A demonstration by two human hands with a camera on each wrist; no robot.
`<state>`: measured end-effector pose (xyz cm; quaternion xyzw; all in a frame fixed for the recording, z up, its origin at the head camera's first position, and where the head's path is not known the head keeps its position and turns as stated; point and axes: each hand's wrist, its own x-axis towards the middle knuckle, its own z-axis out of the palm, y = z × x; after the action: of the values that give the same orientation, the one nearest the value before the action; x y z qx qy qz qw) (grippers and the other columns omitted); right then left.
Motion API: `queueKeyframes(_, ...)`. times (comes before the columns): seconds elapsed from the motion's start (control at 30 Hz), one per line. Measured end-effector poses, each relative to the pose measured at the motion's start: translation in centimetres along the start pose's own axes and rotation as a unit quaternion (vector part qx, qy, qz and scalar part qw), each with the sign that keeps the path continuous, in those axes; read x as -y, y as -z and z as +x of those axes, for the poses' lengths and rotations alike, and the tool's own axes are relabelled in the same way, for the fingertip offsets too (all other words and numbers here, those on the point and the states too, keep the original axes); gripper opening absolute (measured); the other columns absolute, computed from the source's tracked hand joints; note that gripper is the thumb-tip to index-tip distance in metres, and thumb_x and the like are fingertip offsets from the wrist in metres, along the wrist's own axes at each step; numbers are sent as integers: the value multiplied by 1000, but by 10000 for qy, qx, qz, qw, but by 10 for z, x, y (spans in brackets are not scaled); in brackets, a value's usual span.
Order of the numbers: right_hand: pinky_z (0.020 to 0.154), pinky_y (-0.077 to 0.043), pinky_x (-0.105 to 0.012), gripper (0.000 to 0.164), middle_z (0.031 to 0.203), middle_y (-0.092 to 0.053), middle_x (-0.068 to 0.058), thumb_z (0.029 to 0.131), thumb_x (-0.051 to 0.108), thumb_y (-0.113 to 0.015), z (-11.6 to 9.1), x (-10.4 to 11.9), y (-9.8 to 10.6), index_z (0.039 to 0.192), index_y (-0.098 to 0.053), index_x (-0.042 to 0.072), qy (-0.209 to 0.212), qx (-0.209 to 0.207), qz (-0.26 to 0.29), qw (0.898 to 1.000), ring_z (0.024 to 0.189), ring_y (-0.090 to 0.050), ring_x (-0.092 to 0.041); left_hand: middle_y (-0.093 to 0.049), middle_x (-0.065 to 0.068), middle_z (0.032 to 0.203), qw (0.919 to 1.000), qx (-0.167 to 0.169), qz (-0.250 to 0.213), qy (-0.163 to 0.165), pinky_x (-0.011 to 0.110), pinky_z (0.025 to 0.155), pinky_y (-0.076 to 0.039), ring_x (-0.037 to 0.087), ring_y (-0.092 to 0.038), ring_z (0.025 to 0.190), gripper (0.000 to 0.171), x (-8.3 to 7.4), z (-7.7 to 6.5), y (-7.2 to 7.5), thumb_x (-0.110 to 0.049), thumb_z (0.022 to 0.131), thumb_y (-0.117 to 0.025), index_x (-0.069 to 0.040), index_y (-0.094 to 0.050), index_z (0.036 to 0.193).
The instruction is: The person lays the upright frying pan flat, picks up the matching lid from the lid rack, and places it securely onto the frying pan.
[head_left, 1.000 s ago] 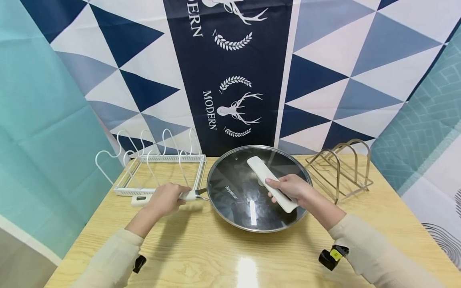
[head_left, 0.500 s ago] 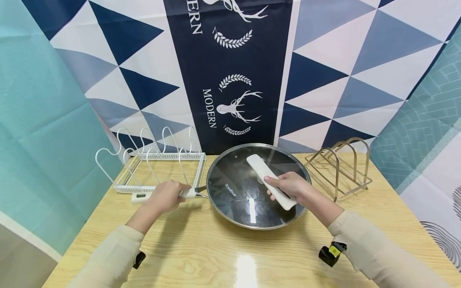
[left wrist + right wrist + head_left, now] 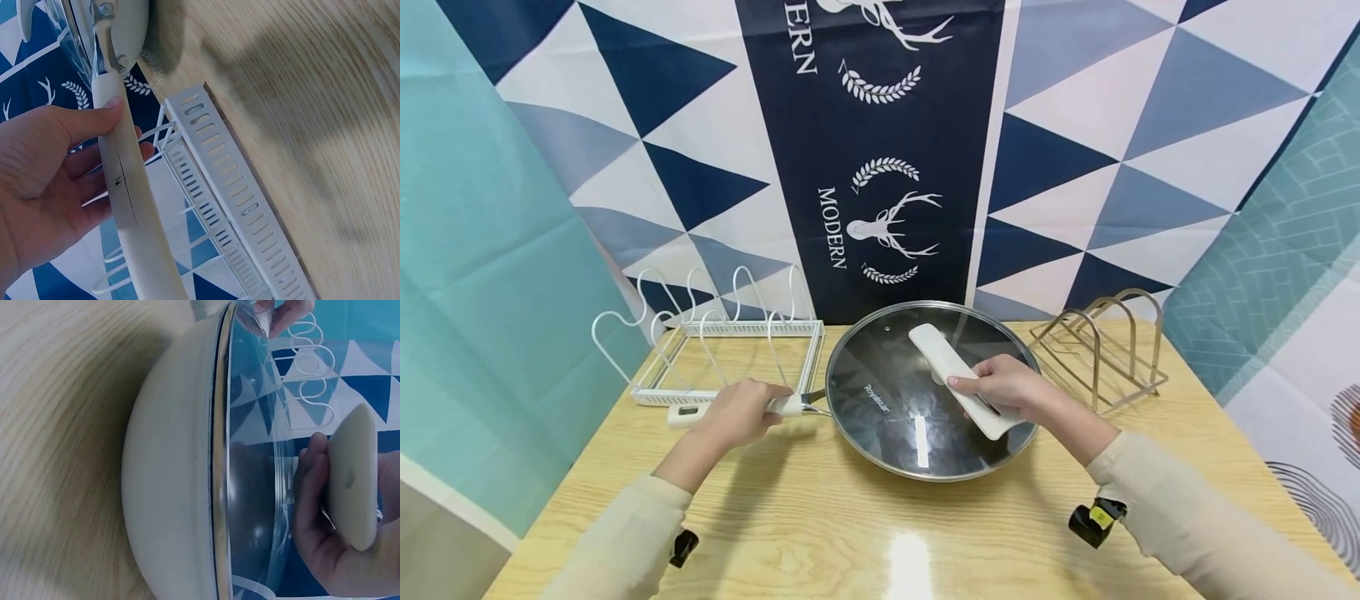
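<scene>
A wok [image 3: 172, 469], cream outside, stands on the wooden table under a round glass lid [image 3: 880, 442] with a metal rim. My left hand [image 3: 741, 414] grips the wok's long cream handle [image 3: 140, 219], thumb along its top and fingertips showing past the far side. Across the lid lies a long, flat cream lid handle [image 3: 938, 354], tilted diagonally in the head view. My right hand [image 3: 1006, 389] holds its near end, with the thumb on top and the fingers curled underneath. The lid's rim sits right at the wok's edge in the right wrist view.
A white wire rack [image 3: 816, 354] with wavy loops stands at the back left, close behind the wok handle. To the wok's right is a bronze wire rack [image 3: 1096, 367]. A patterned cloth [image 3: 880, 125] hangs behind the table [image 3: 820, 533].
The head view has shifted very slightly. Both hands keep their holds, and the wok and lid stay in place.
</scene>
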<state>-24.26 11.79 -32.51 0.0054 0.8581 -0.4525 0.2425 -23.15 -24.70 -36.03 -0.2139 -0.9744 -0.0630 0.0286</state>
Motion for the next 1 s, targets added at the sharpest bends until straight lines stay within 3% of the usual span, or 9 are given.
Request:
queueKeyframes(0.13,59,-52,-27,36,76,-62,-4,88,32,-67,-3,2,1,101,-64,-2,257,-145,-500,9983,64,-60,-12,-74,10,98,10000,35,-41,74,34,57,-50,17,-62,69,35,2,-2,0,-8,78,-75,-10,-70,112)
queueKeyframes(0.3,62,-54,-28,50,92,-68,-13,82,31,-74,-8,6,0,113,-60,-5,453,-432,-1066,9923,71,-64,-14,-74,11,99,9999,-11,-113,91,31,54,-45,14,-54,63,36,3,-4,0,-7,77,-75,-10,-70,113)
queueKeyframes(0.57,67,-54,-27,54,95,-73,-14,74,33,-79,-17,7,0,111,-63,-2,947,-978,-2132,9675,77,-67,-17,-74,12,101,9999,-73,-120,65,32,56,-48,16,-60,67,36,2,-5,-2,-6,77,-75,-10,-71,113)
queueKeyframes(0.77,64,-53,-28,51,90,-74,-11,73,34,-81,-21,6,0,107,-68,-1,1243,-1247,-2424,9540,75,-67,-16,-74,13,98,9999,-135,-33,13,36,58,-52,24,-67,73,38,-1,-2,-2,-7,75,-77,-10,-71,112)
queueKeyframes(1.0,61,-50,-25,43,78,-74,-6,68,34,-84,-22,5,-1,95,-73,2,1512,-1539,-2555,9424,67,-65,-10,-75,10,94,9999,-96,40,19,36,58,-52,24,-67,72,36,-2,0,-1,-7,75,-77,-11,-72,111)
